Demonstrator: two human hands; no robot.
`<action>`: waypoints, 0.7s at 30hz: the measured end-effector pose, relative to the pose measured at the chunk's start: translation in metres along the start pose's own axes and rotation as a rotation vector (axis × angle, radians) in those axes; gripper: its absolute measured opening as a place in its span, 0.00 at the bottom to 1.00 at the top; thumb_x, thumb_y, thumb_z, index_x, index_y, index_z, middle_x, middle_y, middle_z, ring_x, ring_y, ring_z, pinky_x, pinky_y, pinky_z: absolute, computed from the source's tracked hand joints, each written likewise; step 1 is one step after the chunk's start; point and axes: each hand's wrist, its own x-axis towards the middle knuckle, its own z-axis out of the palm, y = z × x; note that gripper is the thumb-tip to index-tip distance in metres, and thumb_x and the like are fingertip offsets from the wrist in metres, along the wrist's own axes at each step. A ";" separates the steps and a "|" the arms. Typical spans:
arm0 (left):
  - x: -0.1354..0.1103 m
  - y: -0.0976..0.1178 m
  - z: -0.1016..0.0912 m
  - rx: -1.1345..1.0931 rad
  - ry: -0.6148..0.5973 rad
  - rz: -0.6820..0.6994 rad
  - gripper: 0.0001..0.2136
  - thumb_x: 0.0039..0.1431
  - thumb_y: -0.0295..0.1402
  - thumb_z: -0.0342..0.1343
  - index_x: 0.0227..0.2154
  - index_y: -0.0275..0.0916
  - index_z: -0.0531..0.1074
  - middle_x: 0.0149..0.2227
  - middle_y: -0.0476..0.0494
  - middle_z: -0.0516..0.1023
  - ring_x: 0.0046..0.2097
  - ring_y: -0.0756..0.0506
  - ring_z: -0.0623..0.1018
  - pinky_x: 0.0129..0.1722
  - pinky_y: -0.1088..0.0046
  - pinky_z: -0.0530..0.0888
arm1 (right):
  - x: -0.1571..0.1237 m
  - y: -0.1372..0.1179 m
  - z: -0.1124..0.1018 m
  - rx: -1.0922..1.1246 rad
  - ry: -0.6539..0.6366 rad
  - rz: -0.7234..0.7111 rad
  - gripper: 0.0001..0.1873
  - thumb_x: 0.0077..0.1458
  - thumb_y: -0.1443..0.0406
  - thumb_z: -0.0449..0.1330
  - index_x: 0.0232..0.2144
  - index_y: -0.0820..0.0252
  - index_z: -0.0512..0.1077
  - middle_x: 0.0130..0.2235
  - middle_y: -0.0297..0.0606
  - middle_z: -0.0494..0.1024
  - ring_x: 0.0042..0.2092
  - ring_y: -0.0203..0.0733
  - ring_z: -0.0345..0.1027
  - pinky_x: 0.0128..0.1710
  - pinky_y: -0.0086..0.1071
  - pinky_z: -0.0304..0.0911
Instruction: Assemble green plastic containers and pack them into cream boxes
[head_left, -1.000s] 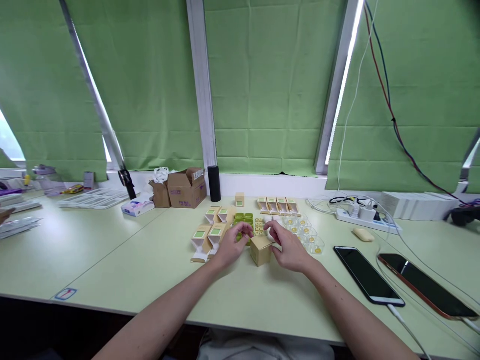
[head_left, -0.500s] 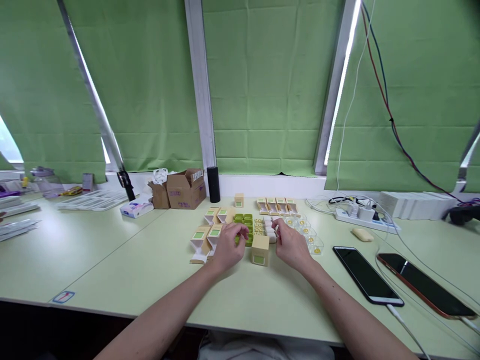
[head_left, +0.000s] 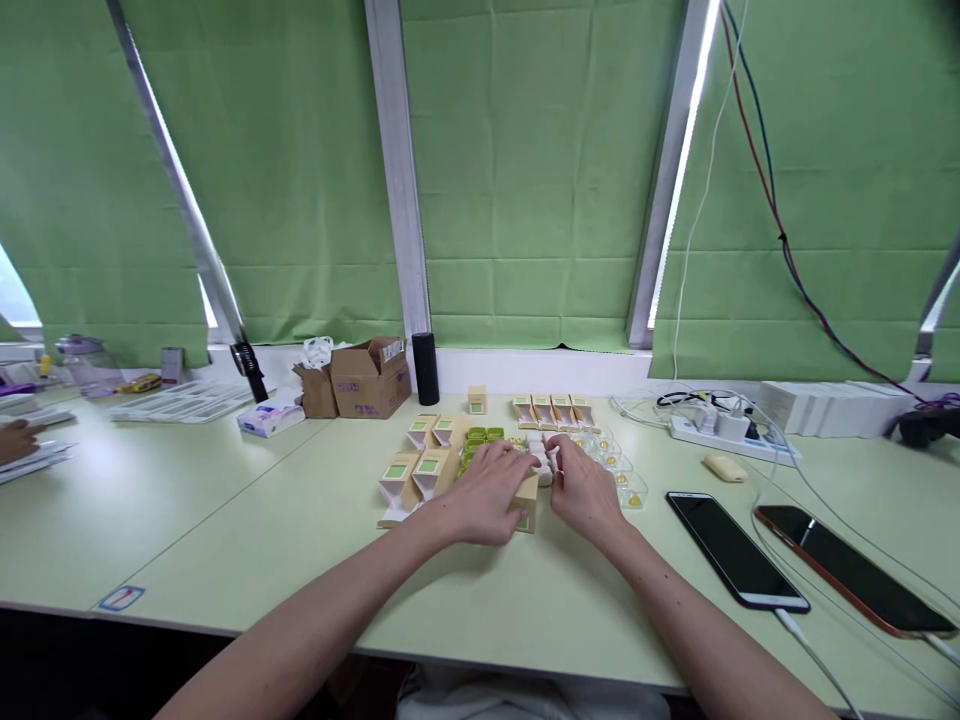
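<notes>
Covering small box, left hand hides its top.

**Card, plastic, glass and cloth on a matt tabletop**

The small box under the left hand looks like matt tan card with a smooth green label. The table has a smooth, matt, pale green finish. The cups are clear glossy plastic. The carton is rough brown cardboard. Both phones show glossy black glass. The blinds are creased green cloth. The power strip is smooth white plastic.
</notes>
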 end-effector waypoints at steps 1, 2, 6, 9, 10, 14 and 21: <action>0.003 0.001 -0.002 0.029 -0.023 0.021 0.24 0.53 0.31 0.61 0.54 0.42 0.66 0.52 0.37 0.75 0.57 0.32 0.68 0.56 0.51 0.67 | 0.000 0.000 0.000 -0.002 0.003 0.006 0.25 0.52 0.78 0.54 0.51 0.52 0.63 0.44 0.35 0.78 0.33 0.39 0.69 0.28 0.31 0.42; 0.006 0.001 -0.003 0.050 -0.034 0.039 0.22 0.52 0.29 0.61 0.51 0.42 0.67 0.49 0.37 0.76 0.54 0.32 0.69 0.55 0.52 0.68 | 0.000 0.000 0.000 -0.003 0.007 0.011 0.26 0.52 0.77 0.54 0.51 0.52 0.63 0.45 0.36 0.77 0.33 0.39 0.69 0.28 0.31 0.43; 0.018 -0.005 -0.006 0.031 -0.029 0.077 0.18 0.46 0.26 0.64 0.42 0.45 0.70 0.38 0.41 0.75 0.46 0.33 0.73 0.46 0.59 0.69 | 0.001 0.000 -0.003 0.007 0.016 0.015 0.26 0.52 0.77 0.55 0.52 0.52 0.64 0.47 0.37 0.77 0.34 0.40 0.70 0.28 0.31 0.44; 0.031 -0.023 -0.018 -0.087 0.018 0.058 0.21 0.45 0.28 0.68 0.43 0.47 0.72 0.38 0.42 0.75 0.46 0.34 0.74 0.45 0.62 0.70 | 0.001 -0.001 -0.004 0.002 0.013 0.014 0.25 0.53 0.76 0.55 0.52 0.52 0.64 0.47 0.37 0.77 0.34 0.40 0.71 0.28 0.31 0.44; 0.037 -0.031 -0.026 -0.122 0.048 0.035 0.24 0.45 0.29 0.69 0.47 0.47 0.73 0.41 0.43 0.76 0.47 0.35 0.75 0.46 0.63 0.71 | 0.001 -0.002 -0.005 -0.002 0.014 0.013 0.24 0.55 0.76 0.55 0.52 0.52 0.64 0.46 0.37 0.77 0.34 0.40 0.71 0.28 0.31 0.44; 0.067 -0.068 -0.061 -0.070 0.089 -0.081 0.27 0.51 0.31 0.68 0.55 0.45 0.70 0.48 0.41 0.77 0.53 0.37 0.74 0.51 0.65 0.70 | -0.001 -0.005 -0.004 0.017 0.005 -0.018 0.17 0.60 0.71 0.58 0.51 0.52 0.65 0.43 0.36 0.78 0.33 0.40 0.70 0.29 0.31 0.45; 0.111 -0.124 -0.069 0.175 0.144 -0.263 0.22 0.58 0.29 0.62 0.56 0.39 0.69 0.53 0.38 0.77 0.58 0.36 0.71 0.53 0.65 0.70 | -0.010 -0.015 0.003 0.048 -0.054 -0.136 0.07 0.63 0.65 0.61 0.44 0.53 0.69 0.41 0.35 0.79 0.34 0.40 0.71 0.30 0.31 0.44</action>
